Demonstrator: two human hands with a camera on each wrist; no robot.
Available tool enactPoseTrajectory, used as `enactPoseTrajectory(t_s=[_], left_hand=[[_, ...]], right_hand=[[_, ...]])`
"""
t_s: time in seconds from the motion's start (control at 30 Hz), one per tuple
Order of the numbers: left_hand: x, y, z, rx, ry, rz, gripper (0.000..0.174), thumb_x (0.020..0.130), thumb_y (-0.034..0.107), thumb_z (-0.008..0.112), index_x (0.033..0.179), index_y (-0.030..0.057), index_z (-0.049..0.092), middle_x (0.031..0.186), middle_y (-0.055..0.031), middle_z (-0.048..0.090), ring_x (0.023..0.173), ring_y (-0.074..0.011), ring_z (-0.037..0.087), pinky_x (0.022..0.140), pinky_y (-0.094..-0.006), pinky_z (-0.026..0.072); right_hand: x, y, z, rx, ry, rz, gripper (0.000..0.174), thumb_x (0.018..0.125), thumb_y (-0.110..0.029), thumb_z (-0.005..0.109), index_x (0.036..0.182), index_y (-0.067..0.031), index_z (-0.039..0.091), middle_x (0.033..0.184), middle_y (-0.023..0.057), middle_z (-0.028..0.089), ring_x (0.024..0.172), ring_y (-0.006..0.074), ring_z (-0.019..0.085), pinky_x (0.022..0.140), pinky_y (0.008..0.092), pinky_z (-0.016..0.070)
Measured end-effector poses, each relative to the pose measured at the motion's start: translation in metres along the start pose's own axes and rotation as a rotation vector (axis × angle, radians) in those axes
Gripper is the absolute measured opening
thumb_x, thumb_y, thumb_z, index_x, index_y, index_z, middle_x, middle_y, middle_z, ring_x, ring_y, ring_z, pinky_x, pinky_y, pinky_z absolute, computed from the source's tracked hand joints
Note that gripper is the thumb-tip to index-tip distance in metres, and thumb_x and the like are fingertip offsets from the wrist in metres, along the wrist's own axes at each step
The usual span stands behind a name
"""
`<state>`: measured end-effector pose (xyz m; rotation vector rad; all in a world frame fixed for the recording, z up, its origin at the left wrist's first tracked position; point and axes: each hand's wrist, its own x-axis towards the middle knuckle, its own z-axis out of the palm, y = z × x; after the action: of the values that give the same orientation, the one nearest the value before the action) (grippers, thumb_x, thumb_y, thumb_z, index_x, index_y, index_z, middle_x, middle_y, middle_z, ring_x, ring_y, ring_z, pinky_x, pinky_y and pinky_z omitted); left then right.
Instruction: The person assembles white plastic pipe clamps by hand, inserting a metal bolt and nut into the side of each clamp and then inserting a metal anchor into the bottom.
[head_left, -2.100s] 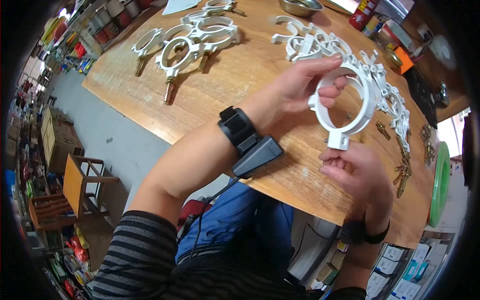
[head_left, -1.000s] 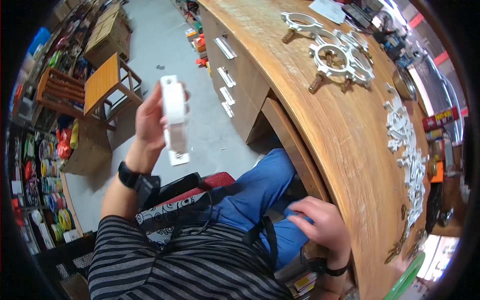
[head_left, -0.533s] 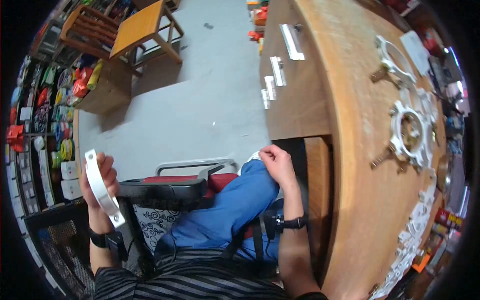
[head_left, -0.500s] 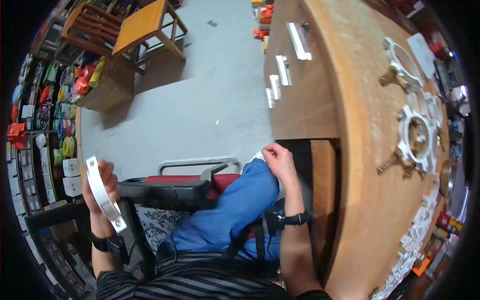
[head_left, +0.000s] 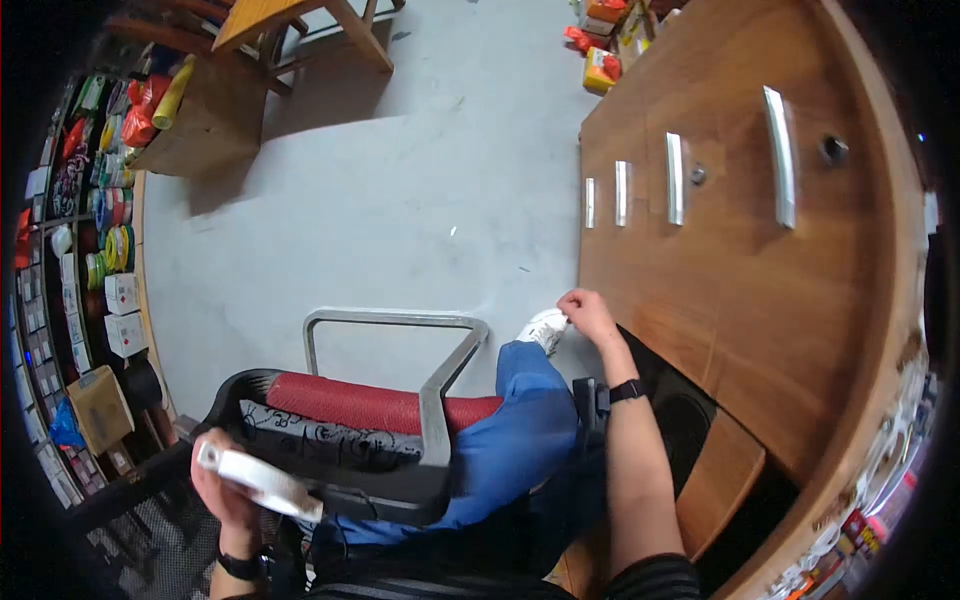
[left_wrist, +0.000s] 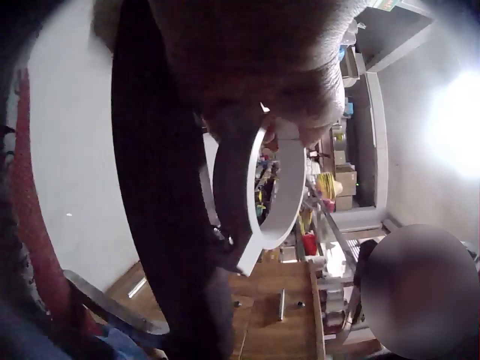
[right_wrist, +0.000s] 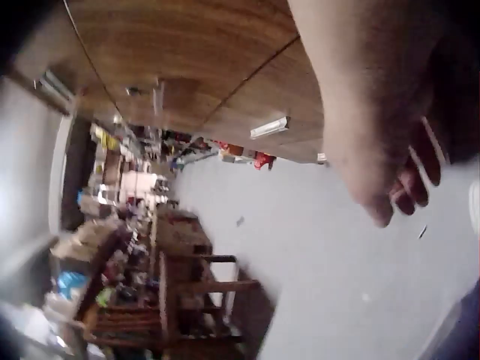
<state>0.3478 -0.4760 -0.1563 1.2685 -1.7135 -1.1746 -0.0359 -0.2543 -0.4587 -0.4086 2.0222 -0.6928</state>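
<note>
A white ring-shaped pipe clamp (head_left: 265, 480) is in my left hand (head_left: 215, 485), low beside the chair's armrest. In the left wrist view the fingers hold the top of the clamp (left_wrist: 289, 202), and its flat tab points downward. My right hand (head_left: 592, 315) is stretched forward and down, overlapping the tip of a white shoe (head_left: 545, 328) in the head view. Seen from the right wrist, its fingers (right_wrist: 409, 184) hang loosely curled over the grey floor, with nothing visible in them.
Wooden drawers (head_left: 720, 220) with metal handles stand on the right. A red-seated chair (head_left: 340, 400) with a metal-framed armrest lies between the hands. Loaded shelves (head_left: 80, 290) and a cardboard box (head_left: 215, 120) line the left.
The clamp has gone from above the table to the far left, held by the left hand. The right hand has moved from below the clamp toward the shoe. The view has turned down to the floor.
</note>
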Motion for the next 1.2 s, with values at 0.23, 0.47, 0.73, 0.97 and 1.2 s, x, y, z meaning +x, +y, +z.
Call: enactPoseTrajectory(t_s=[0.23,0.47,0.73,0.97,1.2], left_hand=[[-0.013,0.012,-0.004,-0.511,0.166,-0.256,0.035,0.085,0.032,0.046,0.106,0.0059,0.034,0.087,-0.0010,0.044,0.060,-0.0082,0.042,0.048,-0.0209,0.0342],[-0.035,0.022,-0.031,0.569,0.216,0.009,0.042,0.084,0.028,0.048,0.115,0.0022,0.037,0.099,-0.0093,0.049,0.079,-0.0203,0.050,0.060,-0.0301,0.0416],[-0.025,0.029,-0.001,1.672,0.097,0.422,0.032,0.083,0.019,0.051,0.105,-0.0033,0.044,0.092,-0.0199,0.051,0.075,-0.0324,0.054,0.063,-0.0384,0.0461],[-0.039,0.047,0.001,1.795,0.033,0.299,0.062,0.080,0.049,0.043,0.113,-0.0033,0.034,0.100,-0.0187,0.044,0.088,-0.0320,0.046,0.077,-0.0399,0.0386],[-0.053,0.012,-0.039,0.803,0.325,-0.125,0.059,0.077,0.054,0.042,0.107,0.0031,0.040,0.076,-0.0071,0.044,0.063,-0.0181,0.041,0.055,-0.0286,0.0317]], right_hand=[[0.090,0.018,0.032,-0.465,-0.117,-0.047,0.016,0.071,-0.019,0.058,0.079,-0.0052,0.061,0.077,0.0133,0.061,0.075,0.0272,0.059,0.068,0.0358,0.0466],[0.150,0.067,0.097,-0.615,-0.108,-0.079,0.016,0.072,-0.018,0.055,0.082,-0.0054,0.058,0.085,0.0146,0.059,0.081,0.0303,0.057,0.072,0.0396,0.0464],[0.193,0.111,0.141,-0.750,0.079,-0.286,0.011,0.073,-0.009,0.050,0.081,-0.0033,0.051,0.081,0.0128,0.053,0.076,0.0313,0.055,0.066,0.0406,0.0478],[0.198,0.108,0.137,-0.691,-0.020,-0.321,0.012,0.068,-0.009,0.052,0.077,-0.0025,0.049,0.078,0.0162,0.056,0.071,0.0337,0.056,0.064,0.0417,0.0468],[0.145,0.054,0.100,-0.279,0.089,-0.155,0.025,0.070,-0.008,0.054,0.096,-0.0064,0.055,0.087,0.0174,0.059,0.081,0.0311,0.057,0.070,0.0397,0.0448]])
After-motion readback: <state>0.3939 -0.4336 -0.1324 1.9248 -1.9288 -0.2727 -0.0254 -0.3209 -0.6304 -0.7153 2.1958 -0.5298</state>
